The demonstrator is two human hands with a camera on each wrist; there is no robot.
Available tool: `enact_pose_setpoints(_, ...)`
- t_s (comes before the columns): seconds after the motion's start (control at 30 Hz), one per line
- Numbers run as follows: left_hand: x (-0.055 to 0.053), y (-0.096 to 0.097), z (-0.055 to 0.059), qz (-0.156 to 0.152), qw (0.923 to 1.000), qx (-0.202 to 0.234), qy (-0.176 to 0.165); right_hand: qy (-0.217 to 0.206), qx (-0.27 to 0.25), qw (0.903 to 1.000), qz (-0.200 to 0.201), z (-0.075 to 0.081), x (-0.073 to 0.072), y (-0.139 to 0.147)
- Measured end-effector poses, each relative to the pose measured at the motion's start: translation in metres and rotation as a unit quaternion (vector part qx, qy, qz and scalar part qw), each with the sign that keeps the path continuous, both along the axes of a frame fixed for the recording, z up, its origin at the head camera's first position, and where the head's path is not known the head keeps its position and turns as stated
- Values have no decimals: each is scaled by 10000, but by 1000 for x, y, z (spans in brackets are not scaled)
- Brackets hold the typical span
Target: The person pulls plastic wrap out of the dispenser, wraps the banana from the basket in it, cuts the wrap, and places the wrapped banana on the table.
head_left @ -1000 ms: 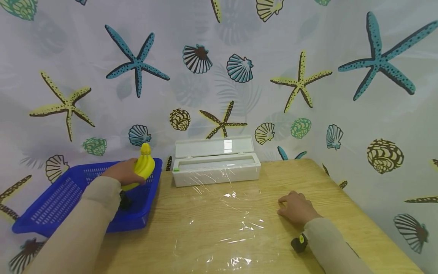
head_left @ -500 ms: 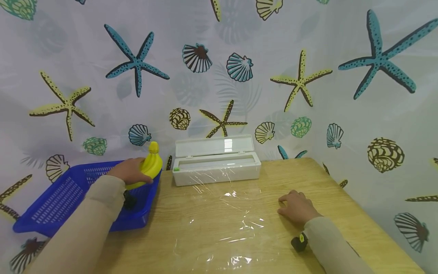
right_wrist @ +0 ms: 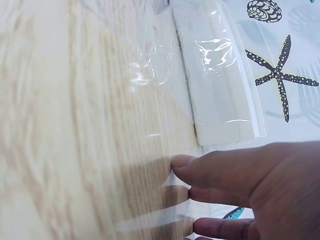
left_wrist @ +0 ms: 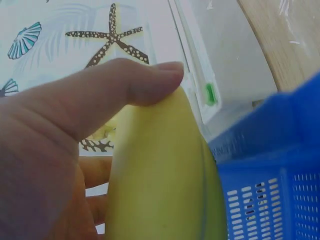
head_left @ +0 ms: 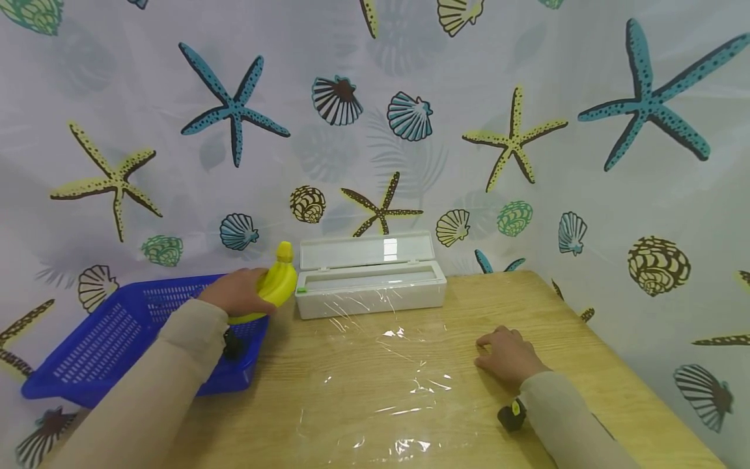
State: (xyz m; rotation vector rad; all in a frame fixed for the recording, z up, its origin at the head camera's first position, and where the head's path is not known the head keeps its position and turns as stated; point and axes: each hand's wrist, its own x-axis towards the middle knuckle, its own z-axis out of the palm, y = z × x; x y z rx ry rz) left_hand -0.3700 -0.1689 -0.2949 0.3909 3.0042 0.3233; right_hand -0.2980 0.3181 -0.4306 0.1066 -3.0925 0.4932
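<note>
Bananas (head_left: 278, 284) are sitting in our left hand (head_left: 234, 291), above the right end of the blue basket (head_left: 94, 345). They are tilting slightly, stem pointing up, and are reaching past the basket's rim toward the white box. We are pinching them between the thumb and the fingers; in the left wrist view, the thumb is pressing on the yellow skin while the fingers are partly hiding behind it.

Our right hand (head_left: 506, 357) is staying low over the right side of the table (head_left: 597, 391), well apart from the bananas, its fingers loosely bent and a little spread. We are not managing to tell whether its fingertips are touching the wood. A dark device (head_left: 512, 415) is hanging under that wrist.

Between our hands, clear film (head_left: 404, 391) is lying wrinkled and shining on the table, running up to the box (head_left: 370, 296). The box is standing at the back, its lid (head_left: 366, 251) leaning open, a green tab (head_left: 301, 290) showing at its left end. Behind it, a curtain (head_left: 351, 58) is displaying starfish and shells.
</note>
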Motion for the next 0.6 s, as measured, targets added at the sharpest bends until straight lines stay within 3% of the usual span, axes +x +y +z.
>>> enact_pose_setpoints(0.6, 5, 27, -7, -142, 9998, 71, 156, -28, -9, 10000, -45, -1, -1, 0)
